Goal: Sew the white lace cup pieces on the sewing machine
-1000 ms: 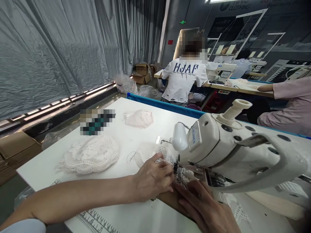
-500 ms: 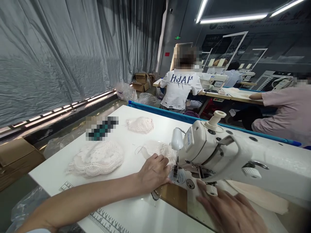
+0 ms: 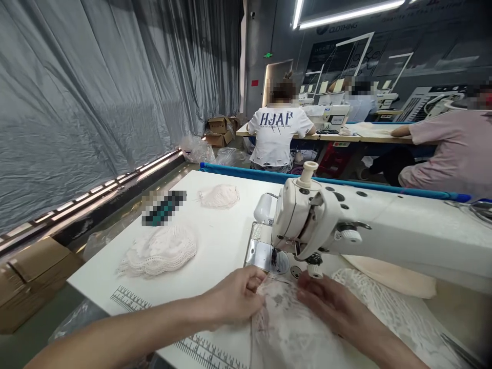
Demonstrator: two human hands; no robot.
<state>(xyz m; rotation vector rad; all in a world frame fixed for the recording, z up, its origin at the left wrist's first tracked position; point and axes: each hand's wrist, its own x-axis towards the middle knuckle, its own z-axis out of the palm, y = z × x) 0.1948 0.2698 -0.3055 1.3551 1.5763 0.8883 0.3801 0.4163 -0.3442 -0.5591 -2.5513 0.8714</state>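
A sheer white lace piece spreads over the front of the sewing machine, just before the presser foot. My left hand pinches its left edge between thumb and fingers. On its right side, my right hand has its fingers closed on the fabric near the thumbscrew; the fingertips are partly hidden and slightly blurred. Beyond my right wrist lies more white lace, with a smooth peach fabric piece behind it under the machine arm.
A lace pile and a smaller lace piece lie on the white table. A printed ruler scale runs along its front. Cardboard boxes stand at left. Co-workers sit at machines ahead. A dark pointed tool lies lower right.
Both hands have come together on the lace piece, which is now in front of the needle area rather than behind it. The metal plate left of the needle is uncovered. The view has shifted.
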